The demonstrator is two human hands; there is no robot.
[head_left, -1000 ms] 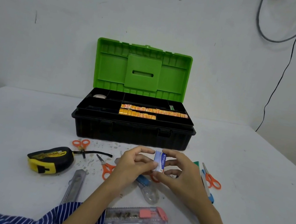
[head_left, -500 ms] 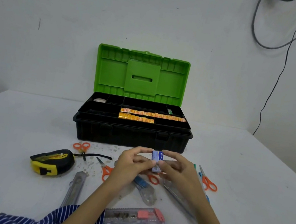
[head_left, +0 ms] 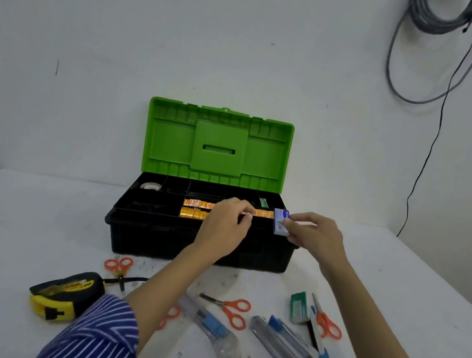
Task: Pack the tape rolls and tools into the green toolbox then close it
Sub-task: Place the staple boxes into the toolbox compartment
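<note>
Right hand (head_left: 316,238) pinches blue box (head_left: 280,222) over toolbox (head_left: 199,244); left hand (head_left: 225,226) beside, curled, seemingly empty.

You face a plain, pale grey-white painted wall (head_left: 129,22). A coil of grey cable (head_left: 433,18) hangs at its upper right, above a wide, speckled white table (head_left: 3,234).

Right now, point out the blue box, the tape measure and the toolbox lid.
small blue box (head_left: 280,221), head view, its front face.
tape measure (head_left: 65,294), head view, its black-and-yellow case.
toolbox lid (head_left: 218,145), head view, its inner panel.
</note>
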